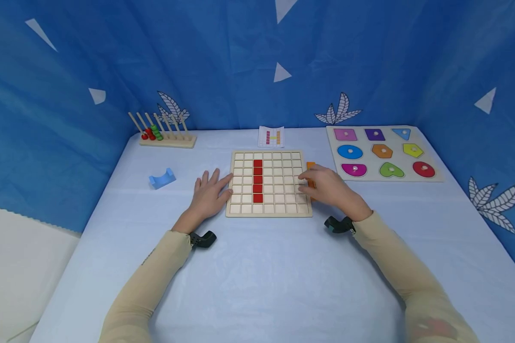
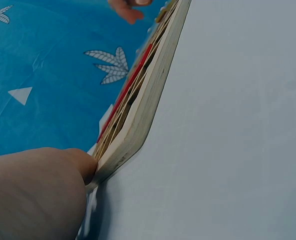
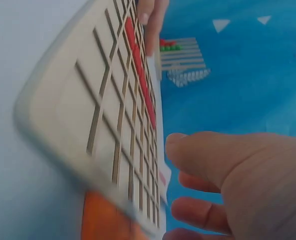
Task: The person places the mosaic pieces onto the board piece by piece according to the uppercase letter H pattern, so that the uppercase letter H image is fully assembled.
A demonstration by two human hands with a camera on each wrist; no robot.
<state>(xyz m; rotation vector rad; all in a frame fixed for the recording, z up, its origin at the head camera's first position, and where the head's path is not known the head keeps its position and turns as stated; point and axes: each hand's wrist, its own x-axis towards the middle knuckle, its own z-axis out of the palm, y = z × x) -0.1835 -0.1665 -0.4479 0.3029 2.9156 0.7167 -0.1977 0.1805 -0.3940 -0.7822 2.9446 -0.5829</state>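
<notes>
A wooden grid board (image 1: 280, 207) lies flat at mid-table, with a column of several red square tiles (image 1: 258, 179) in its cells. My left hand (image 1: 209, 195) rests at the board's left edge with fingers spread and the thumb touching the rim. Over the right edge hovers my right hand (image 1: 326, 186), its thumb and fingers apart and nothing visible between them. Beneath and beside that hand, an orange piece (image 1: 311, 165) shows along the board's right side, partly hidden by the hand; the right wrist view shows the orange piece (image 3: 105, 220) below the rim.
Behind the board lies a printed pattern card (image 1: 271, 137). A shape puzzle board (image 1: 343, 138) sits at the back right. At the back left stands a bead peg rack (image 1: 180, 143), with a light blue curved block (image 1: 163, 178) in front of it. Blue cloth walls enclose the table.
</notes>
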